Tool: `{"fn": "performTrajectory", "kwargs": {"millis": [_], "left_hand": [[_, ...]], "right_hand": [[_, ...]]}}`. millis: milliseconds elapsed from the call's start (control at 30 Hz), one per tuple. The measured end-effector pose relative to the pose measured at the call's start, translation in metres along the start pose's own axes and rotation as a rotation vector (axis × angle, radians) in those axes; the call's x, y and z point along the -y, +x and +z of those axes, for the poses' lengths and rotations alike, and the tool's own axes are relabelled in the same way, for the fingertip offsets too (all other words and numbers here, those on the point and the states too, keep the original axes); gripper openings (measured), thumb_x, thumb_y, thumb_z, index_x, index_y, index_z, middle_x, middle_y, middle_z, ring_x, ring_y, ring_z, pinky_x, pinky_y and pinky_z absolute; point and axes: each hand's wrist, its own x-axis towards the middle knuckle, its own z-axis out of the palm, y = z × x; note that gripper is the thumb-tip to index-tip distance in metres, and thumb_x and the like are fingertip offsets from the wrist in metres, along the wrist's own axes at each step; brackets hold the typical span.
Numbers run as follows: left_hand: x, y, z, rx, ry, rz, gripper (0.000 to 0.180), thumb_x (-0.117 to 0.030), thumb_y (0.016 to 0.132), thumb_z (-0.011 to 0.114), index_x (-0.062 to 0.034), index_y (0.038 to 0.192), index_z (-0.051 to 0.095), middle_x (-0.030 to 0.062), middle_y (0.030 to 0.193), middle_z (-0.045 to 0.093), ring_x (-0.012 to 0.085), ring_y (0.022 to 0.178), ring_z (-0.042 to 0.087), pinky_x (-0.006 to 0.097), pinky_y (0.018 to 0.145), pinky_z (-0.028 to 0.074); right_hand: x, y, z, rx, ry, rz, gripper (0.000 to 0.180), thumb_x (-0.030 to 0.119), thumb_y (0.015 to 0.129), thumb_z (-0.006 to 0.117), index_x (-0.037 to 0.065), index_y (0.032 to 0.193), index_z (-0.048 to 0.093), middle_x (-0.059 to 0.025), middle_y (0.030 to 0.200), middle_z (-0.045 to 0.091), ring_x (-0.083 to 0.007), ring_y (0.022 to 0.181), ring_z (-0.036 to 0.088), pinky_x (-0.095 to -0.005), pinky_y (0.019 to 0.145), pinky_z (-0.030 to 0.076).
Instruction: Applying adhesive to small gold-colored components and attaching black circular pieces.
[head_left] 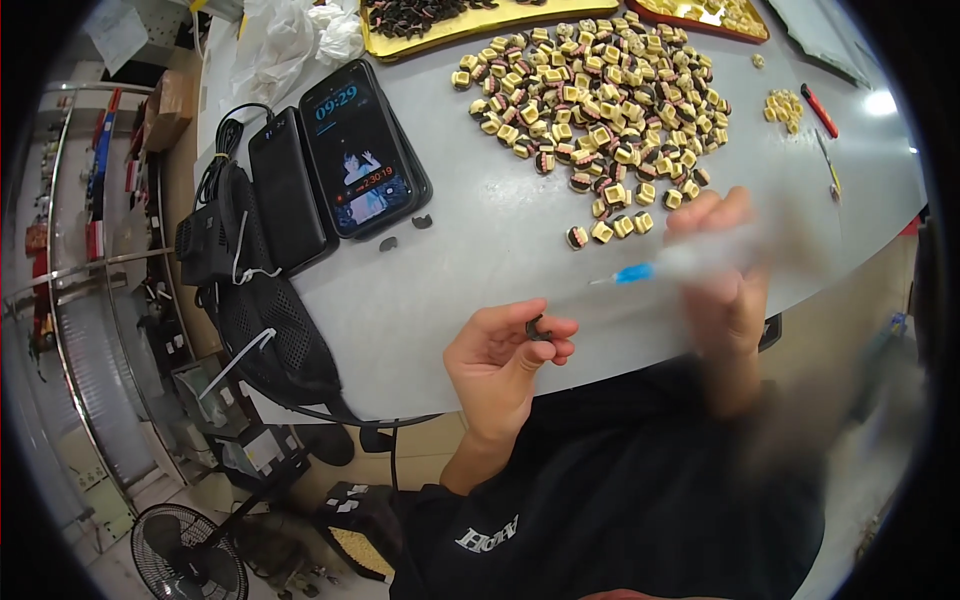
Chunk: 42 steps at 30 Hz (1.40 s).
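My left hand [505, 355] is raised above the table's near edge, pinching a small dark curved piece [538, 328] between thumb and fingers. To its right, my right hand [722, 285] is smeared by motion. Its fingers close round a pale needle-tipped dispenser [685, 262], whose body is too blurred to make out fully. The dispenser's blue hub [634, 273] and thin needle point left, apart from the dark piece. Beyond both hands lies a large pile of small cream, dark and pink pieces [600, 110], with several set in a short row [622, 227] at its near side.
Left on the grey table [400, 330] lie a lit phone [355, 150], a black slab-shaped device [290, 190] and a black mesh pouch [265, 320]. Two dark bits [388, 244] lie nearby. A yellow tray [470, 30] is at the back; a red cutter [820, 110] and tweezers [828, 165] lie right.
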Motion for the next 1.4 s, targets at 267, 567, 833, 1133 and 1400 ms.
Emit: {"fn": "performTrajectory", "kwargs": {"millis": [267, 567, 833, 1133, 1400], "left_hand": [[0.016, 0.013, 0.010, 0.007, 0.070, -0.001, 0.026, -0.001, 0.082, 0.063, 0.0037, 0.106, 0.052, 0.0182, 0.083, 0.065, 0.0215, 0.073, 0.064, 0.030, 0.065, 0.054], [0.040, 0.025, 0.009, 0.129, 0.237, 0.131, 0.023, 0.007, 0.073, 0.068, 0.0031, 0.094, 0.062, 0.0138, 0.095, 0.054, 0.0188, 0.077, 0.056, 0.025, 0.060, 0.053], [0.051, 0.028, 0.010, 0.138, 0.366, 0.139, 0.030, 0.012, 0.060, 0.073, 0.0011, 0.087, 0.068, 0.0084, 0.099, 0.046, 0.0182, 0.086, 0.049, 0.022, 0.059, 0.052], [0.053, 0.028, 0.008, 0.154, 0.420, 0.148, 0.036, 0.011, 0.053, 0.077, -0.0013, 0.087, 0.070, 0.0073, 0.099, 0.047, 0.0190, 0.088, 0.048, 0.024, 0.065, 0.051], [0.054, 0.027, 0.006, 0.160, 0.459, 0.157, 0.037, 0.006, 0.051, 0.079, -0.0025, 0.086, 0.070, 0.0063, 0.098, 0.048, 0.0192, 0.088, 0.048, 0.026, 0.067, 0.048]], "right_hand": [[-0.017, -0.001, -0.015, -0.020, 0.220, 0.067, 0.056, 0.047, 0.077, 0.066, 0.004, 0.105, 0.044, -0.0157, 0.090, 0.064, -0.0168, 0.073, 0.061, -0.0253, 0.065, 0.049], [-0.016, -0.005, -0.020, -0.082, 0.168, 0.196, 0.054, 0.056, 0.082, 0.054, 0.010, 0.107, 0.038, -0.0057, 0.068, 0.052, -0.0077, 0.048, 0.042, -0.0180, 0.044, 0.033], [-0.026, -0.004, -0.028, -0.049, 0.077, 0.164, 0.053, 0.055, 0.081, 0.053, 0.010, 0.102, 0.037, -0.0085, 0.061, 0.056, -0.0074, 0.034, 0.037, -0.0180, 0.033, 0.027], [-0.033, -0.007, -0.025, -0.035, 0.073, 0.117, 0.053, 0.055, 0.081, 0.053, 0.010, 0.101, 0.036, -0.0088, 0.060, 0.058, -0.0062, 0.032, 0.035, -0.0187, 0.030, 0.025], [-0.034, -0.009, -0.023, -0.053, 0.019, 0.115, 0.053, 0.057, 0.081, 0.051, 0.010, 0.101, 0.036, -0.0075, 0.060, 0.058, -0.0061, 0.033, 0.036, -0.0188, 0.031, 0.026]]}}
